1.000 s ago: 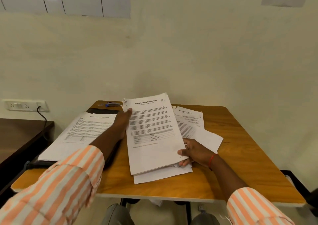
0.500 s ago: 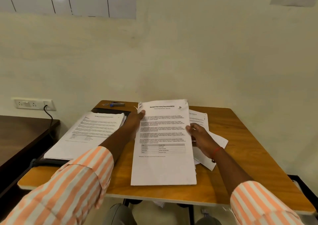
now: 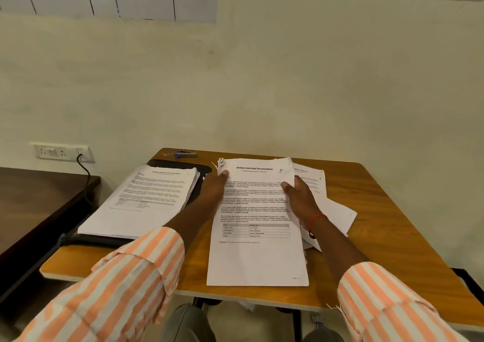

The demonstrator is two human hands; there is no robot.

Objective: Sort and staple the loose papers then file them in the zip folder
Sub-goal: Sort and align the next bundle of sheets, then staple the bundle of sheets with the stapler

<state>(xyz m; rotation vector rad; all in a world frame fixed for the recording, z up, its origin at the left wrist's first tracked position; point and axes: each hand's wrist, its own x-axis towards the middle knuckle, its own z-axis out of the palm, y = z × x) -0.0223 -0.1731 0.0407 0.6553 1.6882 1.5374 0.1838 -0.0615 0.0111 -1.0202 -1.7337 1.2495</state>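
Left hand (image 3: 213, 188) and right hand (image 3: 298, 197) are pinching far corners of the paper stack (image 3: 258, 258). Askew a second ago, it is now lying squared, seemingly ready for stapling.

The orange-brown wooden table top (image 3: 379, 237) is showing a smooth, semi-gloss finish, while the white printed paper sheets (image 3: 258, 258) on it are looking matt. The orange-and-white striped cloth sleeves (image 3: 117, 289) are looking soft, and the small blue-and-silver stapler (image 3: 186, 154) is glinting like metal.
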